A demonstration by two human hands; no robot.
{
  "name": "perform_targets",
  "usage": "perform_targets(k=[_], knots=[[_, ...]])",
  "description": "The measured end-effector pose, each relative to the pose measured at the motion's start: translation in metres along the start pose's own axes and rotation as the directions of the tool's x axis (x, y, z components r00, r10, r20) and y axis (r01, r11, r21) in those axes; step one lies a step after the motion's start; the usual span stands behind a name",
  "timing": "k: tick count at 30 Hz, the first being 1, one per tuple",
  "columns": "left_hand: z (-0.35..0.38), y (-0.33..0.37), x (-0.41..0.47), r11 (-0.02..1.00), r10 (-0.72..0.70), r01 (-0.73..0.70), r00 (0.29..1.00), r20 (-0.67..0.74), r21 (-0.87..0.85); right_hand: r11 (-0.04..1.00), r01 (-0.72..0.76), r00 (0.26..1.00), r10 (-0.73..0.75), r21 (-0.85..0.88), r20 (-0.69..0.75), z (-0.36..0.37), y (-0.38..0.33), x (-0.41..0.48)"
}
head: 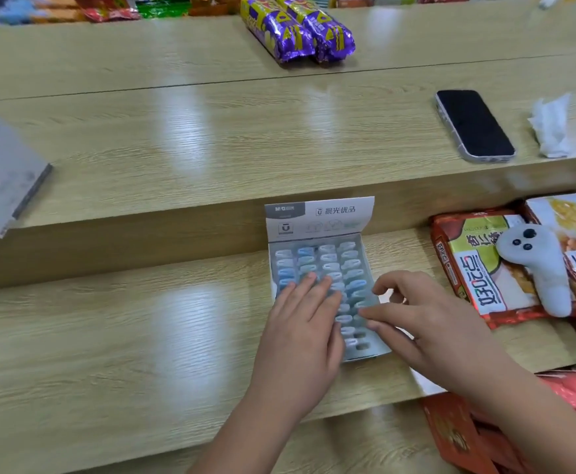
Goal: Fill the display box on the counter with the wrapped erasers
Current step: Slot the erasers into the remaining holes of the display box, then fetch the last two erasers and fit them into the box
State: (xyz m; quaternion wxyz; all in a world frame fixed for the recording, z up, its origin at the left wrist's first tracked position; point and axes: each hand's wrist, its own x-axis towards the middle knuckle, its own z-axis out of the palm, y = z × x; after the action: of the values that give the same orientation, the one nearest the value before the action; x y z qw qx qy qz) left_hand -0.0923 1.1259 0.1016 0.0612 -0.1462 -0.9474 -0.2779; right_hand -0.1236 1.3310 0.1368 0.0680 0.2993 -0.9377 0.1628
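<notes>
A grey and white display box (pixel 317 220) lies on the lower wooden counter with its printed lid flap standing up at the back. Rows of wrapped white and blue erasers (pixel 327 261) fill it. My left hand (pixel 302 323) lies flat on the erasers in the near left half, fingers straight. My right hand (pixel 416 316) reaches in from the right; its straight fingers touch the erasers by the box's right edge. Both hands hide the near rows.
A black phone (pixel 474 126) and a crumpled tissue (pixel 551 126) lie on the upper shelf at right. Purple snack packs (pixel 296 27) sit further back. Snack bags (pixel 485 265) with a white plush toy (pixel 536 265) crowd the right. Red packets (pixel 457 436) lie below right.
</notes>
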Motion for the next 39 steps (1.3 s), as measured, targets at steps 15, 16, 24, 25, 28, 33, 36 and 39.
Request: perform_targets(k=[15, 16, 24, 25, 28, 33, 36, 39], knots=[[-0.104, -0.053, -0.249, 0.621, -0.783, 0.634, 0.517, -0.345, -0.46, 0.727, -0.067, 0.992, -0.024, 0.683, 0.123, 0.082, -0.244, -0.011], [-0.111, -0.052, -0.277, 0.556, -0.831, 0.668, 0.453, -0.323, -0.494, 0.713, -0.077, 0.984, -0.056, 0.697, 0.166, 0.087, -0.266, -0.016], [-0.16, -0.045, -0.468, 0.216, -0.955, 0.601, -0.034, -0.295, -0.769, 0.67, -0.175, 0.893, -0.202, 0.722, 0.403, 0.126, -0.426, -0.062], [-0.166, -0.047, -0.49, 0.196, -0.956, 0.58, -0.065, -0.285, -0.791, 0.667, -0.186, 0.883, -0.208, 0.722, 0.42, 0.132, -0.445, -0.067], [-0.19, -0.051, -0.552, 0.151, -0.957, 0.511, -0.138, -0.254, -0.846, 0.691, -0.192, 0.869, -0.21, 0.697, 0.448, 0.145, -0.495, -0.076], [-0.234, -0.066, -0.639, 0.083, -0.952, 0.475, -0.221, -0.21, -0.876, 0.73, -0.206, 0.853, -0.193, 0.652, 0.486, 0.163, -0.574, -0.075], [-0.259, -0.088, -0.671, 0.054, -0.953, 0.473, -0.239, -0.187, -0.879, 0.714, -0.235, 0.847, -0.183, 0.66, 0.499, 0.17, -0.618, -0.068], [-0.281, -0.126, -0.687, 0.045, -0.947, 0.485, -0.259, -0.192, -0.874, 0.719, -0.264, 0.843, -0.152, 0.643, 0.516, 0.189, -0.649, -0.042]])
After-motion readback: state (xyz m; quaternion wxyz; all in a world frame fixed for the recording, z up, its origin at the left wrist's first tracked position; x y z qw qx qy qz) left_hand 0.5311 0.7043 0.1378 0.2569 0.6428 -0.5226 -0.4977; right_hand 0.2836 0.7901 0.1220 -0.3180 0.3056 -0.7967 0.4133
